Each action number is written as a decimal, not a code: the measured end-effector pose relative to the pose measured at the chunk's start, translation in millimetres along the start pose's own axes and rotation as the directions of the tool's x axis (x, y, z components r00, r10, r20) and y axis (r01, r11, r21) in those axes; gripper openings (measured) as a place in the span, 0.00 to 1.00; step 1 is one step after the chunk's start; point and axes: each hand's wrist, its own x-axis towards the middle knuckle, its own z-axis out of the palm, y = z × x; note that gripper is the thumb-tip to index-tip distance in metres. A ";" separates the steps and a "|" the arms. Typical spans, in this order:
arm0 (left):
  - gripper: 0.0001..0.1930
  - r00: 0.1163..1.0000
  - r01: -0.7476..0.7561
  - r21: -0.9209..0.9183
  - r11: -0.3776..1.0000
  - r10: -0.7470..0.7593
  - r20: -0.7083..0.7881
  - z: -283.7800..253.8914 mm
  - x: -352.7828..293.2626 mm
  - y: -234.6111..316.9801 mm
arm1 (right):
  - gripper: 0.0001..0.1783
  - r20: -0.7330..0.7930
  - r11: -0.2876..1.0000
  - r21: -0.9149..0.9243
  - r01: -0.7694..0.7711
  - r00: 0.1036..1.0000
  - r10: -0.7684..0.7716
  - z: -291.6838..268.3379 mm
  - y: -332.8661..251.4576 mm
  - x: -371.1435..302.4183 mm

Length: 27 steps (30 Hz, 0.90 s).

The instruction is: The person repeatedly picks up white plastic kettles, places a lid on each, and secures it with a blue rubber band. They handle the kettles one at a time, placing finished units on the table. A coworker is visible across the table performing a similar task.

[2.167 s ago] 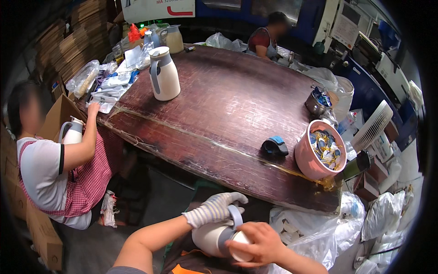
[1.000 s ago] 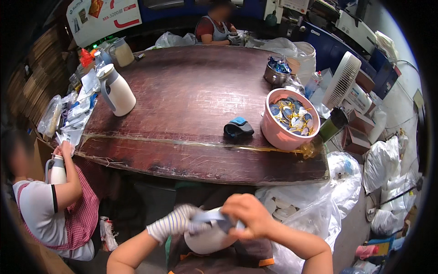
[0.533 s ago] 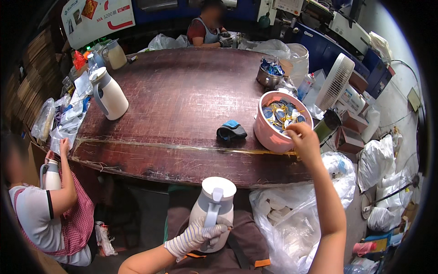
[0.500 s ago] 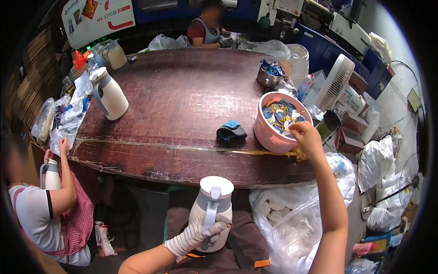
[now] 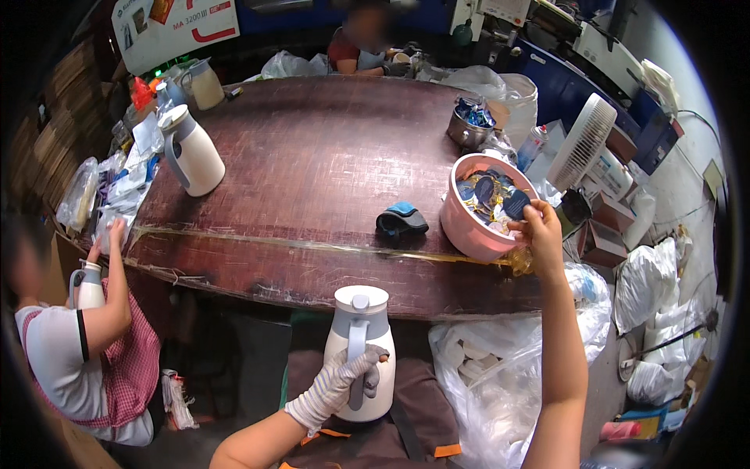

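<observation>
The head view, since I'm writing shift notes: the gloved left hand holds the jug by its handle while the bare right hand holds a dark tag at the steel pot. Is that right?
Not quite: the bare right hand holds the dark tag at the pink bucket, as the head view shows. The gloved left hand does hold the jug by its handle.

I located the first jug [image 5: 380, 344] before the near edge of the table [image 5: 312, 156], my left hand [image 5: 340, 389] around its handle [image 5: 357, 336]. The bucket [image 5: 470, 234] stood on the table's right side, tags [image 5: 486, 191] inside, my right hand [image 5: 541, 234] at its right. A fabric item [image 5: 401, 219] lay left of the bucket; a pot [image 5: 470, 137] stood behind. A second jug [image 5: 201, 160] stood at the table's left.
</observation>
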 end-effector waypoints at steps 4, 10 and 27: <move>0.28 0.998 -0.033 -0.111 0.993 0.038 0.040 -3.9 -1.4 -6.5 | 0.10 0.175 0.988 0.146 -0.054 0.984 0.027 29.8 9.0 -52.1; 0.33 1.000 -0.018 -0.189 0.982 0.014 -0.023 -11.4 -7.2 -9.6 | 0.10 0.093 0.932 0.297 -0.208 0.978 0.188 26.3 7.2 -52.9; 0.34 1.000 0.029 -0.197 0.980 -0.030 -0.006 -16.7 -1.7 -13.6 | 0.11 -0.127 0.769 -0.567 0.295 0.891 -0.436 -22.4 -13.7 44.4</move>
